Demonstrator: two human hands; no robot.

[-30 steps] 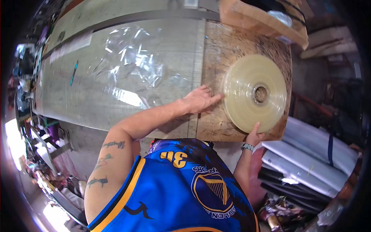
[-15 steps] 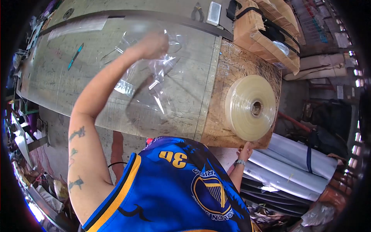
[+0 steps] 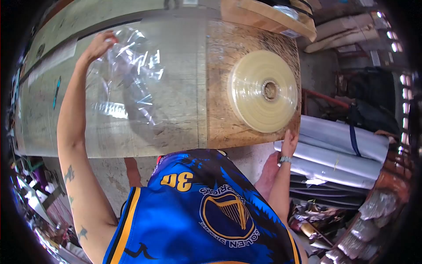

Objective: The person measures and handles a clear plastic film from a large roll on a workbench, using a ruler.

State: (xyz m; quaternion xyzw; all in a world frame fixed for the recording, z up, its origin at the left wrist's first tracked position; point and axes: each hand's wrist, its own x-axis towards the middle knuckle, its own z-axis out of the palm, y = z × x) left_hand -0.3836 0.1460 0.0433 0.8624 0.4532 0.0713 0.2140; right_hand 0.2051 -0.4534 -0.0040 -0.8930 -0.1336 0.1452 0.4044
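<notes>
My left hand (image 3: 101,45) is closed at the upper left edge of a crumpled clear plastic film (image 3: 136,66), its fingers curled over the film. The film lies loose and shiny on the grey table covering (image 3: 176,114). My right hand (image 3: 289,143), with a watch at the wrist, rests at the front right edge of the wooden board (image 3: 220,119), its visible fingers stretched out. Just beyond those fingers, a large roll of pale translucent film (image 3: 250,94) lies flat on the board. Its cardboard core (image 3: 270,90) faces up.
A blue cutter knife (image 3: 57,93) lies at the table's left. At the far right edge stands a cardboard box (image 3: 268,18). Long silver-wrapped rolls (image 3: 334,154) lie beside the table on the right, with several plastic-wrapped bundles (image 3: 371,224) nearer me.
My left hand has moved left along the table with the clear film, which now lies more stretched out. My right hand stays at the board's edge. The view has shifted.
</notes>
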